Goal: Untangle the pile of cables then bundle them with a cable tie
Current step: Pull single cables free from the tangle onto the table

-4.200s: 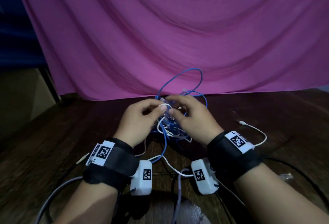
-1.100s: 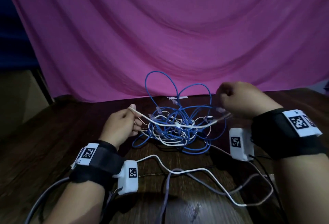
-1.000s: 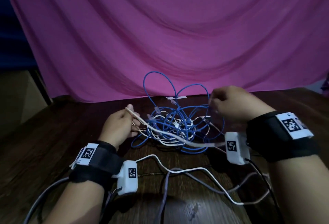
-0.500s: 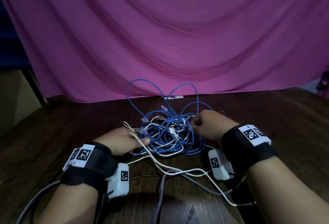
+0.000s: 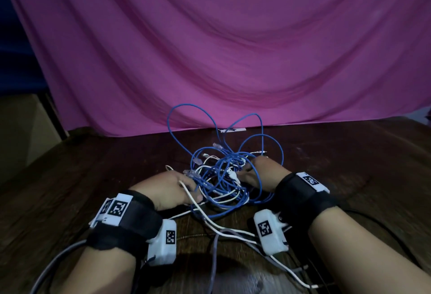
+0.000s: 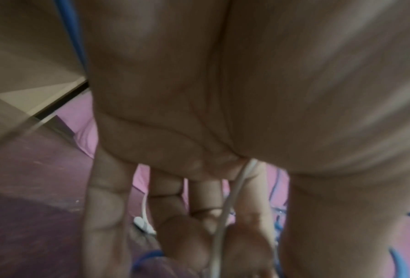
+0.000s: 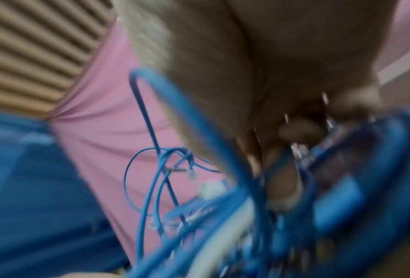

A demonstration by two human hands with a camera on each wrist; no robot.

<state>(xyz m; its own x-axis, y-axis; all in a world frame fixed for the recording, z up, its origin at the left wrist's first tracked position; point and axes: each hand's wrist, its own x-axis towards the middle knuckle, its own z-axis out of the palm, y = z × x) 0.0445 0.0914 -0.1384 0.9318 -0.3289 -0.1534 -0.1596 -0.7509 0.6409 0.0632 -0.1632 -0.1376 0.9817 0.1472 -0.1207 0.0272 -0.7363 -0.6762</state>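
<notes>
Nearest the camera, both forearms are seen in black wrist straps (image 5: 130,219) carrying white camera housings with printed markers. Grey and white leads (image 5: 235,232) trail across the dark wooden table (image 5: 70,177) between the wrists.

The left hand (image 5: 163,188) is laid low at the left edge of the pile of cables (image 5: 221,177). In the left wrist view its fingers (image 6: 104,206) are shown straight and slightly apart, pointed down toward the table, and a white cable (image 6: 225,210) is seen running from the base of the fingers down across the palm; whether it is pinched cannot be told. In the head view the same white cable (image 5: 189,197) is draped over the back of that hand.

The right hand (image 5: 261,174) is set against the right side of the pile, its fingers (image 7: 282,169) curled inward among blue strands (image 7: 199,131) and a clear plug; the right wrist view is blurred, so which strand is clamped cannot be told.

The pile itself, blue and white cables tangled together, rests on the table between the two hands, with tall blue loops (image 5: 191,116) standing up behind it.

Farthest back, a small white strip (image 5: 232,129) lies at the foot of a draped pink cloth (image 5: 233,48)
</notes>
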